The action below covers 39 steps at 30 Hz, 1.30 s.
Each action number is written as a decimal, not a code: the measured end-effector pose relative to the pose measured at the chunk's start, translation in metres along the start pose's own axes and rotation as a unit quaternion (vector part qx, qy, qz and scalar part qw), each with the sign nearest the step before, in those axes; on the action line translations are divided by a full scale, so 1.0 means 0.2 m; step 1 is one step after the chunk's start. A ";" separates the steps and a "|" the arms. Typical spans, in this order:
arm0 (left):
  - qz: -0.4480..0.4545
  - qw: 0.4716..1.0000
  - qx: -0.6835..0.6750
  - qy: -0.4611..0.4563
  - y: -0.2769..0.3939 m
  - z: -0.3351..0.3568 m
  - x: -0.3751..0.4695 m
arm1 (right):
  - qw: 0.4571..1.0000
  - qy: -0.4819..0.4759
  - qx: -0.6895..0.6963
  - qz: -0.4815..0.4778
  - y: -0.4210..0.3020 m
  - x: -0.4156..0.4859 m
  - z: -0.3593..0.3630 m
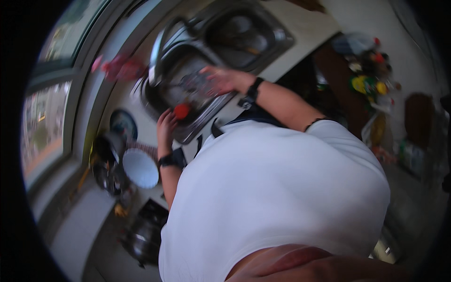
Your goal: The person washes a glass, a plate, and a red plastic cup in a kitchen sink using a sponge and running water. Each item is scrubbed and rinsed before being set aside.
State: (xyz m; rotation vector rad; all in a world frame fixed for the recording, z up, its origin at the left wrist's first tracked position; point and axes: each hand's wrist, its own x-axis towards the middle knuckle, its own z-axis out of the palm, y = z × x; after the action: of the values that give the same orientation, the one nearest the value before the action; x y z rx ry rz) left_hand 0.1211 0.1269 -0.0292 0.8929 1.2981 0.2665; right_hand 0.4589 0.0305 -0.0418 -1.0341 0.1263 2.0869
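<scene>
Over the near basin of a stainless steel double sink [193, 67], my right hand [225, 81] grips a clear, see-through container [199, 84], probably plastic. Blur hides its exact shape. A round red object [181, 111], perhaps a lid, is at the fingertips of my left hand [167, 123], above the basin's left front edge. The fingers look closed on it, though blur softens the contact. Both wrists wear black bands. A curved metal faucet [156, 56] arches over the same basin, left of the container.
A pink-red plastic bag [123, 67] lies behind the sink by the window [49, 116]. To the left are a white fluted bowl [141, 168], a dark pan [107, 146], a blue round dish [123, 125] and a dark appliance [146, 234]. Several bottles [368, 84] stand at the right.
</scene>
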 end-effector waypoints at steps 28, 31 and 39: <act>-0.031 0.993 0.114 -0.001 -0.06 0.03 0.07 | 0.382 0.758 -0.019 -0.528 0.04 -1.37 -1.71; -0.037 0.992 0.122 -0.005 -0.06 0.04 0.08 | 0.356 0.745 -0.018 -0.563 0.04 -1.32 -1.79; -0.013 0.996 0.084 0.023 -0.13 0.04 0.08 | 0.121 0.822 -0.356 -0.428 -0.05 -1.31 -1.26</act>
State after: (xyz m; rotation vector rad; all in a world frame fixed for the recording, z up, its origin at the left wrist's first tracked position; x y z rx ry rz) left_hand 0.1241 0.1166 -0.0584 1.0155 1.3889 0.1603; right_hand 0.7195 -0.2237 -0.0200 -2.4607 -0.3835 -1.0704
